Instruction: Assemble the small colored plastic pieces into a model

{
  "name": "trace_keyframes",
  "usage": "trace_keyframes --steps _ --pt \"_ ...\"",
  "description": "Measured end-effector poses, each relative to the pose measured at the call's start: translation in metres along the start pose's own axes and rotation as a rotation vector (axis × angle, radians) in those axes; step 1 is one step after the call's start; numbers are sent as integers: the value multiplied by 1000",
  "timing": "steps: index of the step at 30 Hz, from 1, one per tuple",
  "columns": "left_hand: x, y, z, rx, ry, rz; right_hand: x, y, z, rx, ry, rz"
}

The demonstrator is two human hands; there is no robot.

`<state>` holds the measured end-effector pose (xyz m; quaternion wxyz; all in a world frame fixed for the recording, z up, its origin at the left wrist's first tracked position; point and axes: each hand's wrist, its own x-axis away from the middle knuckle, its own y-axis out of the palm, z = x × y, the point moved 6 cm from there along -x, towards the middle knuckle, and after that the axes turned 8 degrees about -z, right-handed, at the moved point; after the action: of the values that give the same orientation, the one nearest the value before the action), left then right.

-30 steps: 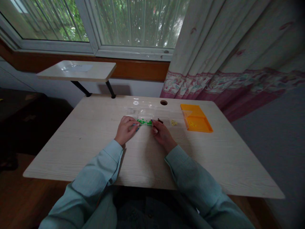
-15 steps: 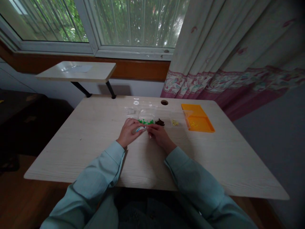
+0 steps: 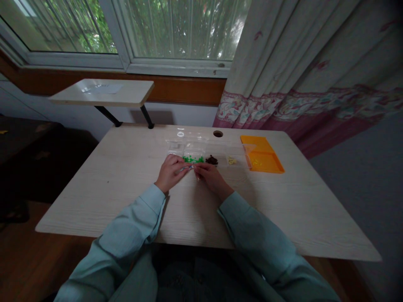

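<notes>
In the middle of the desk my two hands meet fingertip to fingertip. My left hand (image 3: 171, 172) pinches a small white-and-blue piece (image 3: 185, 167), mostly covered by the fingers. The fingertips of my right hand (image 3: 211, 178) are closed at the right end of that same piece; whatever else they hold is too small to make out. Just beyond the hands lies a clear plastic compartment box (image 3: 217, 149). Its sections hold small green pieces (image 3: 194, 159), dark brown pieces (image 3: 212, 160) and a few pale yellow pieces (image 3: 232, 160).
An orange tray (image 3: 267, 162) with small yellow bits stands right of the box, touching or overlapping its end. A round cable hole (image 3: 218, 134) is behind the box. A raised shelf (image 3: 107, 93) stands at the back left. A curtain (image 3: 267, 84) hangs behind the desk.
The white-and-blue piece has tilted between my fingers, and less of its face shows. My hands stay in nearly the same place. The view has shifted slightly.
</notes>
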<state>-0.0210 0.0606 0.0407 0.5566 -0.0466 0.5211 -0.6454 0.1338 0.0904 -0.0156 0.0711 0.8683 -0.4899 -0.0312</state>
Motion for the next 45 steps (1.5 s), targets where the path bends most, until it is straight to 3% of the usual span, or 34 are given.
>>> trace_keyframes --steps 17,24,31,35,38,45 --pt "-1 -10 -2 25 -23 105 0 -3 4 30 24 38" --pt "1 -18 -19 -7 -154 206 1 0 -3 127 5 53" --pt "4 -23 -40 -71 -275 257 1 10 -4 423 -31 143" --pt "7 -20 -51 -118 -344 241 3 18 -10 733 -157 221" --pt "9 -19 -56 -140 -378 237 3 26 -11 897 -178 195" --pt "12 -18 -64 -158 -445 235 5 38 -11 1153 -63 88"
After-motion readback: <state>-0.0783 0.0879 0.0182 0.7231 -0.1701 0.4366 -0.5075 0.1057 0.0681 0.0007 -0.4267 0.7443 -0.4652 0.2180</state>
